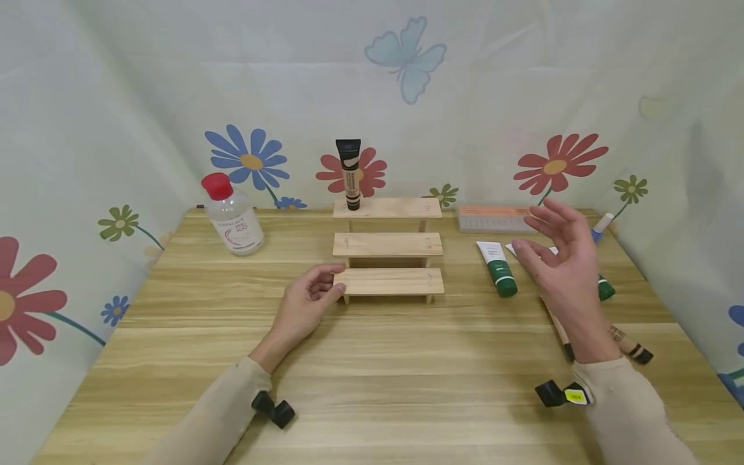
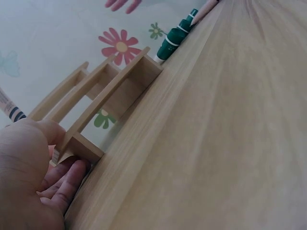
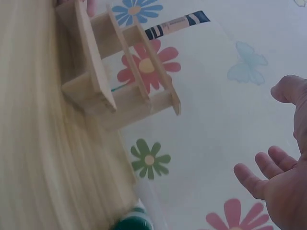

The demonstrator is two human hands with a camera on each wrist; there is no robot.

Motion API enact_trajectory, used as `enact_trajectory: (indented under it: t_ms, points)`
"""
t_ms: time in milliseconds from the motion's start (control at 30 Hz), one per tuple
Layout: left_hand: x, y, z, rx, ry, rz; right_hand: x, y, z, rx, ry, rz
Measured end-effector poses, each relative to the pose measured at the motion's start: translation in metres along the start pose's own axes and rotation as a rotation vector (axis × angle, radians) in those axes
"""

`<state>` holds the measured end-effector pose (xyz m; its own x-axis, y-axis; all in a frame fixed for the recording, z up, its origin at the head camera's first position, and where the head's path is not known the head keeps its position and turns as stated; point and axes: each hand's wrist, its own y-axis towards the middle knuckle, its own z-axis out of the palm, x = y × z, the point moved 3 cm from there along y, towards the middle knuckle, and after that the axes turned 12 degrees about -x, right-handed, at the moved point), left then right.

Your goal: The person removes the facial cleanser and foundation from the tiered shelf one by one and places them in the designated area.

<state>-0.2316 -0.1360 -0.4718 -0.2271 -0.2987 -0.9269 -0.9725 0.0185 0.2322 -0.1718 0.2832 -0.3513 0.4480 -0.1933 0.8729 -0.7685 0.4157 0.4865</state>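
A small three-step wooden display stand (image 1: 388,282) stands mid-table. My left hand (image 1: 310,294) holds the left end of its lowest step, with the thumb near the top edge and fingers at the side, as the left wrist view of the stand (image 2: 117,96) also shows. Upright at the left of the top step is a beige-and-black squeeze tube (image 1: 352,177). My right hand (image 1: 566,278) is raised on the right, fingers spread and nothing in them. Below and around it lie a white-and-green tube (image 1: 498,270), another green-capped tube (image 1: 606,288) partly hidden by the hand, and two beige-and-black tubes (image 1: 633,345).
A clear bottle with a red cap (image 1: 235,219) stands at the back left. Along the back right lies a flat translucent box with an orange strip (image 1: 494,219). A small white-capped blue bottle (image 1: 601,227) is beside my right hand. Flower-printed cloth (image 1: 465,129) closes off the table's back and sides.
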Motion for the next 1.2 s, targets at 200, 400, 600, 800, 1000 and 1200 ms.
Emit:
enact_trajectory:
  t_ms: [200,400,600,800,1000,1200]
  points:
    - [0.000,0.000,0.000,0.001,0.004,-0.001,0.005,0.012,0.036,0.050,0.074,-0.029]
    - [0.001,0.000,-0.001,0.003,-0.023,0.018,0.005,0.023,0.076,0.105,0.132,-0.053]
    - [0.002,0.001,-0.001,0.000,-0.023,0.032,0.003,0.030,0.106,0.115,0.118,-0.048]
    - [0.002,0.002,0.000,-0.003,-0.015,0.037,0.002,0.032,0.125,0.119,0.131,-0.040]
    - [0.001,0.001,0.000,-0.002,-0.016,0.030,-0.001,0.033,0.145,0.164,0.156,-0.022]
    - [-0.001,0.001,-0.001,-0.007,-0.007,0.028,0.000,0.032,0.169,0.202,0.141,-0.030]
